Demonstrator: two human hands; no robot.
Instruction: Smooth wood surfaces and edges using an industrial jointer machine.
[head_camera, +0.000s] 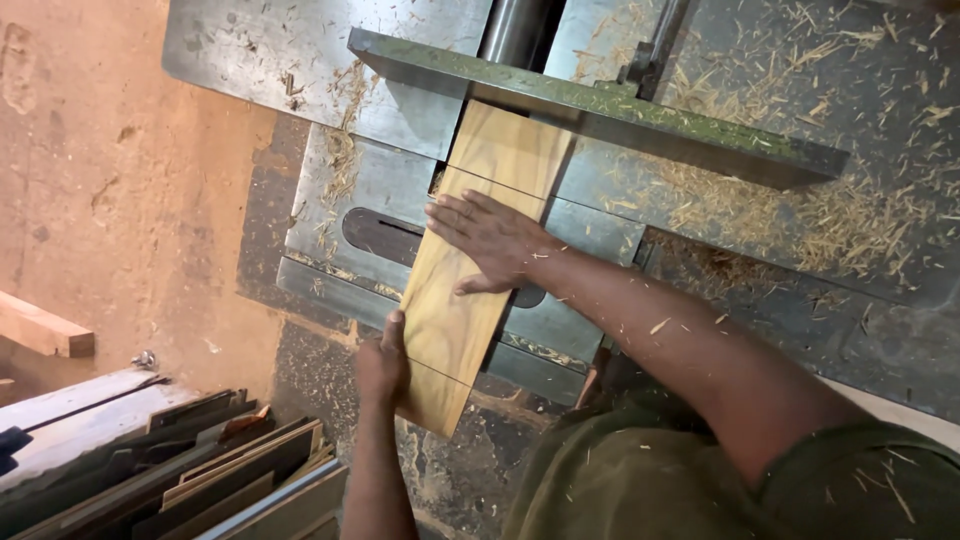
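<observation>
A light wooden board (470, 300) lies lengthwise on a grey metal machine table (380, 190), its far end against a green metal fence (600, 115). My right hand (490, 240) presses flat on the board's middle, fingers spread. My left hand (383, 362) grips the board's near left edge, thumb up along the side. The near end of the board hangs over the table's front edge.
Wood shavings (840, 215) cover the right part of the machine table. A dark slot (380, 235) opens in the table left of the board. Stacked boards and panels (200, 465) lie on the floor at lower left, with a wood block (45, 330) further left.
</observation>
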